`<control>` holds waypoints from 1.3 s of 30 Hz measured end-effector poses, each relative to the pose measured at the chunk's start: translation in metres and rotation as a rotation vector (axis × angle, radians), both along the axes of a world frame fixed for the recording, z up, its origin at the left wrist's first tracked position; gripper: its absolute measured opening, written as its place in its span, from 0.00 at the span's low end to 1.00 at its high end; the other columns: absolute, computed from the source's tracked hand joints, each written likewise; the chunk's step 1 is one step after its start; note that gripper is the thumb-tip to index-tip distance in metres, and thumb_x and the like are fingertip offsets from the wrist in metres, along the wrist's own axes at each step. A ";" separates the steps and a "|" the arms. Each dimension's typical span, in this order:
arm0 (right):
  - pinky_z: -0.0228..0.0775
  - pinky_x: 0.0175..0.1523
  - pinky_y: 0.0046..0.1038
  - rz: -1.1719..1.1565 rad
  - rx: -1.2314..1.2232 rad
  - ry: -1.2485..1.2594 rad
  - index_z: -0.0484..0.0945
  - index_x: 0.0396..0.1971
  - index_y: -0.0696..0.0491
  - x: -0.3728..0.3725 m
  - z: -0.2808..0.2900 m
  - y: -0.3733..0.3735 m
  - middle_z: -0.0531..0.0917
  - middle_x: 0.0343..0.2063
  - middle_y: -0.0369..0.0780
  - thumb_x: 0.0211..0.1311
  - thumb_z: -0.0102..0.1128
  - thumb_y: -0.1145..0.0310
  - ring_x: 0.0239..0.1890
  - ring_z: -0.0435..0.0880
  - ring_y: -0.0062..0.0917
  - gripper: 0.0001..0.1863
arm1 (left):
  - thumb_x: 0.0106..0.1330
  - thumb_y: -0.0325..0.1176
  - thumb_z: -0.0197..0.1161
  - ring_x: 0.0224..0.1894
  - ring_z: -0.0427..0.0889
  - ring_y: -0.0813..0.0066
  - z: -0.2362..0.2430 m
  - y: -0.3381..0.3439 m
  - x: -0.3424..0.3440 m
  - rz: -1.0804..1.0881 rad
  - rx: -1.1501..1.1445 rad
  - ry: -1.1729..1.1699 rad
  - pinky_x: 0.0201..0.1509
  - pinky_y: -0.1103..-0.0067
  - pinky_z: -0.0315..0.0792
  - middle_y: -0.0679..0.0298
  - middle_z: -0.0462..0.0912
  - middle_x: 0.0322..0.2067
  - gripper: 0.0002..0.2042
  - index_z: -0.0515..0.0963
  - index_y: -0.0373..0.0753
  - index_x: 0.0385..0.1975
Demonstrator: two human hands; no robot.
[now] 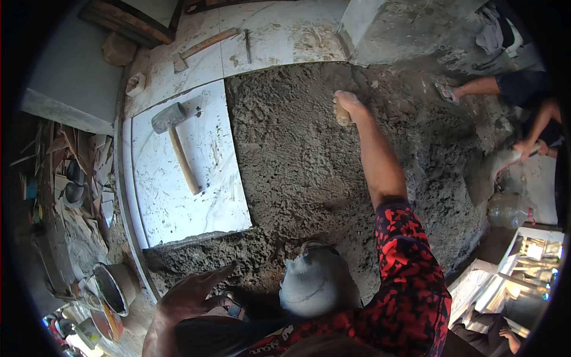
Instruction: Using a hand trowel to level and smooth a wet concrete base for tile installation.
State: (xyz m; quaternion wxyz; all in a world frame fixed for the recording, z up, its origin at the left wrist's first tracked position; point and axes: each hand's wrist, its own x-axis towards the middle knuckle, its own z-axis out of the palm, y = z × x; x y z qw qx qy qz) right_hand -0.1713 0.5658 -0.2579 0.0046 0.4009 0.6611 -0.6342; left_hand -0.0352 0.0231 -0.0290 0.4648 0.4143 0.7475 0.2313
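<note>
Wet grey mortar (297, 160) covers the middle of the floor. My right hand (351, 107) reaches far forward over it, fingers closed on a small tan block (342, 118) at the mortar's surface. My left hand (199, 288) is low at the left, fingers stretched out and holding nothing. Left of the mortar lies a white marble-patterned tile (196, 220), with a rubber mallet (177, 143) resting on it. A rounded, mortar-smeared pale grey shape (318, 282), not clearly made out, is below me between my hands.
Tools (208, 41) lie on dirty tiles beyond. Buckets (113, 288) and wood scraps (83, 172) line the left. At right, a co-worker's sandalled foot (447, 92) and hands (523, 149) show near a plastic jug (502, 211); another person (508, 339) is at lower right. A wall (392, 27) stands behind.
</note>
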 end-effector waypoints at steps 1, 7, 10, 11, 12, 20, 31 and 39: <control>0.70 0.24 0.31 -0.011 0.003 0.004 0.72 0.35 0.53 -0.002 0.002 0.000 0.75 0.25 0.37 0.67 0.48 0.55 0.21 0.75 0.25 0.15 | 0.67 0.44 0.57 0.51 0.78 0.46 -0.001 0.004 -0.003 -0.012 -0.030 -0.019 0.55 0.62 0.73 0.44 0.74 0.53 0.31 0.56 0.39 0.66; 0.75 0.45 0.42 0.634 0.581 -0.505 0.63 0.62 0.56 -0.009 0.034 0.015 0.77 0.53 0.48 0.68 0.44 0.55 0.44 0.81 0.42 0.28 | 0.66 0.46 0.58 0.54 0.76 0.47 -0.008 0.011 -0.010 0.014 -0.085 -0.046 0.56 0.62 0.71 0.43 0.73 0.54 0.32 0.58 0.40 0.66; 0.64 0.61 0.39 0.583 0.578 -0.490 0.63 0.62 0.55 -0.005 0.015 0.034 0.65 0.64 0.47 0.68 0.43 0.54 0.61 0.69 0.45 0.28 | 0.66 0.46 0.57 0.52 0.77 0.45 -0.002 0.005 -0.004 0.049 -0.125 -0.006 0.55 0.62 0.72 0.42 0.73 0.53 0.31 0.58 0.37 0.65; 0.64 0.61 0.38 0.612 0.588 -0.535 0.63 0.62 0.55 -0.008 0.007 0.042 0.65 0.64 0.46 0.68 0.43 0.54 0.62 0.68 0.44 0.28 | 0.66 0.46 0.57 0.52 0.76 0.45 0.001 0.000 -0.001 0.080 -0.130 -0.006 0.55 0.62 0.72 0.42 0.73 0.53 0.32 0.58 0.37 0.65; 0.65 0.61 0.38 0.630 0.848 -0.540 0.62 0.63 0.54 0.035 -0.026 0.176 0.65 0.64 0.46 0.67 0.47 0.58 0.63 0.67 0.42 0.28 | 0.66 0.46 0.58 0.53 0.76 0.46 -0.012 0.016 -0.007 0.015 0.004 -0.033 0.55 0.62 0.72 0.43 0.73 0.54 0.32 0.58 0.37 0.65; 0.74 0.42 0.37 0.405 0.640 -0.582 0.73 0.50 0.57 0.014 0.015 0.063 0.80 0.40 0.43 0.65 0.51 0.61 0.40 0.81 0.35 0.19 | 0.64 0.46 0.60 0.57 0.73 0.48 0.007 -0.029 0.013 0.155 -0.059 -0.040 0.60 0.63 0.68 0.46 0.70 0.58 0.33 0.59 0.38 0.65; 0.66 0.22 0.30 0.146 0.151 -0.308 0.73 0.38 0.58 -0.025 0.039 0.032 0.73 0.17 0.37 0.69 0.44 0.53 0.17 0.72 0.23 0.21 | 0.62 0.46 0.62 0.57 0.73 0.49 0.023 -0.037 0.010 0.114 0.000 -0.064 0.60 0.63 0.68 0.48 0.71 0.58 0.34 0.59 0.38 0.65; 0.75 0.26 0.34 0.098 -0.140 0.083 0.69 0.41 0.51 -0.031 0.005 -0.041 0.77 0.28 0.39 0.66 0.54 0.56 0.23 0.78 0.28 0.15 | 0.63 0.56 0.56 0.58 0.73 0.52 0.021 -0.028 0.008 -0.010 -0.058 -0.049 0.59 0.63 0.70 0.48 0.69 0.60 0.37 0.57 0.39 0.66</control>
